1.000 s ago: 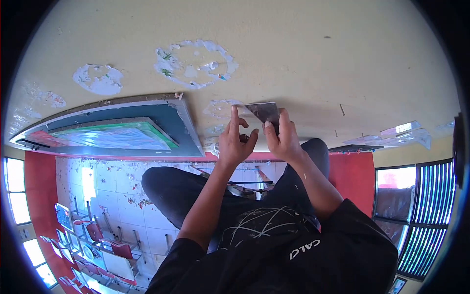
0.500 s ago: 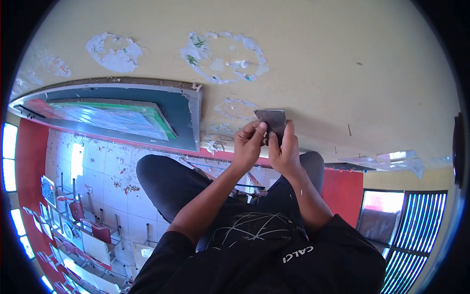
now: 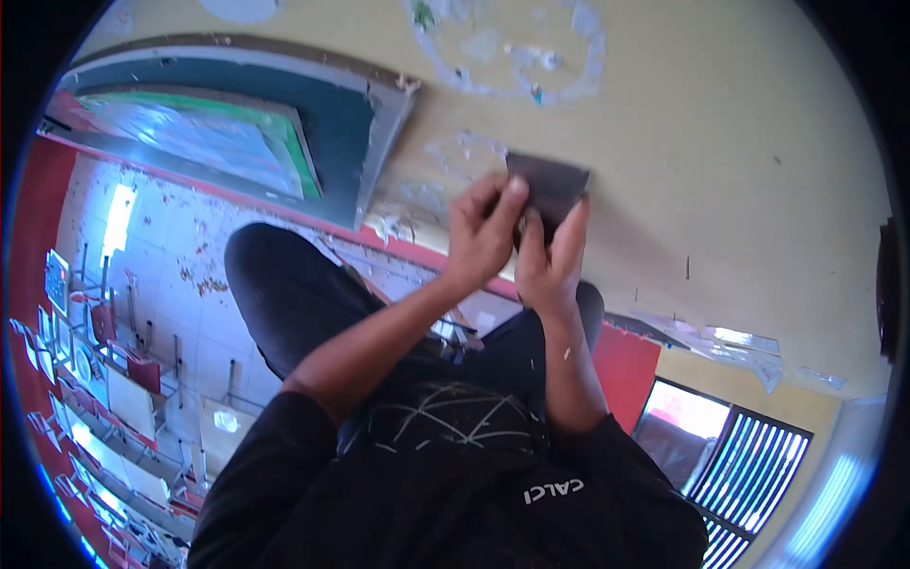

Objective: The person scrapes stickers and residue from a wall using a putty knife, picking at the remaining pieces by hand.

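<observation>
A flat, dark metal scraper (image 3: 550,185) is held up in front of the yellow wall. My right hand (image 3: 552,261) is closed around its lower part, with the fingers along the right edge. My left hand (image 3: 485,228) pinches at the blade's lower left side, thumb on its face and the other fingers curled. The two hands are close together, and between them the scraper's lower end is mostly hidden. Just left of the blade, a peeled paper patch (image 3: 464,152) clings to the wall.
A ring of torn paper (image 3: 588,71) marks the wall above. A framed green board (image 3: 341,123) is at left. A nail (image 3: 688,267) sticks out at right. Chairs (image 3: 142,370) and paper scraps (image 3: 204,280) are on the tiled floor below. A louvred window (image 3: 754,465) is at lower right.
The view has tilted and shifted, so the wall patches and board sit higher. Both hands stay on the scraper, whose blade now appears larger and turned more to the right.
</observation>
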Demonstrator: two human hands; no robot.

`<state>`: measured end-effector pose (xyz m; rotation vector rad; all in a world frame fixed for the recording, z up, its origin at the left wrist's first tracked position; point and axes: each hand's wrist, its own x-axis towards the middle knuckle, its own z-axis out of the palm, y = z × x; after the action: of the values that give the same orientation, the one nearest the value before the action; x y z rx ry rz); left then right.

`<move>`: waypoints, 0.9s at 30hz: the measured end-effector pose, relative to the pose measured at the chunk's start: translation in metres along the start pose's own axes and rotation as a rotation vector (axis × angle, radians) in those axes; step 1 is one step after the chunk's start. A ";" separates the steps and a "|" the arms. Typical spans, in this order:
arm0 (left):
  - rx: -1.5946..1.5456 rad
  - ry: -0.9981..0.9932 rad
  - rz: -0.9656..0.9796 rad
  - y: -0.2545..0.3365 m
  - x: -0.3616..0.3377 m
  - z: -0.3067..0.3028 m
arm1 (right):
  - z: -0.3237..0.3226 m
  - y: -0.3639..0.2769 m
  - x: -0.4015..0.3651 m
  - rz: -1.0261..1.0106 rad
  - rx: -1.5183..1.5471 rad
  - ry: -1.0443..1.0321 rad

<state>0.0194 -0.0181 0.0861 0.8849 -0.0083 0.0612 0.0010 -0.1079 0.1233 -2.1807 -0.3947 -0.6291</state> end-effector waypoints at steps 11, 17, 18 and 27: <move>-0.044 0.037 0.046 -0.004 -0.007 0.003 | -0.005 -0.001 -0.011 0.303 0.173 -0.062; -0.027 0.115 0.020 -0.012 -0.012 -0.004 | 0.002 0.003 -0.019 0.373 0.214 -0.116; 0.030 0.127 0.039 -0.010 -0.012 -0.004 | 0.003 0.004 -0.023 0.431 0.238 -0.101; 0.311 0.080 0.195 -0.002 -0.001 -0.022 | 0.032 0.003 -0.026 0.341 0.464 0.039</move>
<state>0.0179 -0.0022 0.0708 1.1904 -0.0108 0.2860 -0.0095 -0.0868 0.0897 -1.7331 -0.1232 -0.3465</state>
